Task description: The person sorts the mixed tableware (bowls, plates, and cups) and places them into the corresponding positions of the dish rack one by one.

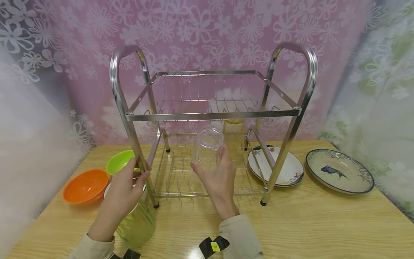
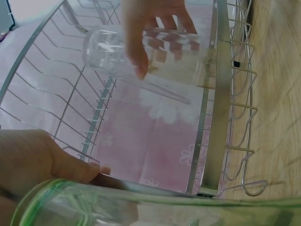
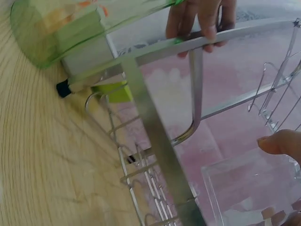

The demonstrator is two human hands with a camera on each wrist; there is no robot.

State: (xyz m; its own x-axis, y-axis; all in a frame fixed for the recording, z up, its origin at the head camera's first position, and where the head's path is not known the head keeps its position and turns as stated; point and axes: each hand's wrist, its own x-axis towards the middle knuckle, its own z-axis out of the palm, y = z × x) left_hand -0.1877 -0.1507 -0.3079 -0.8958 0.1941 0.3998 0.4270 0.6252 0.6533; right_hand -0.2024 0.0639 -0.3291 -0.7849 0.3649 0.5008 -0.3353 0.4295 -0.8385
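Observation:
A two-tier metal dish rack [image 1: 213, 116] stands on the table. My left hand [image 1: 124, 196] grips its front left post, and its curled fingers [image 3: 207, 23] show on the metal in the right wrist view. Between the tiers, my right hand [image 1: 220, 180] holds a clear drinking glass [image 1: 209, 142], base up and slightly tilted, above the lower shelf. Behind it, a glass with a yellow rim [image 1: 233, 135] stands on the lower shelf. Below my left hand is a green-tinted glass vessel [image 1: 137, 225], partly hidden by that hand and forearm.
Left of the rack sit an orange bowl [image 1: 85, 187] and a green bowl [image 1: 119, 162], with a white rim partly hidden beside them. To the right lie a flower-patterned plate [image 1: 283, 169] and a fish-patterned plate [image 1: 349, 180]. A floral curtain [image 1: 200, 32] hangs behind the table.

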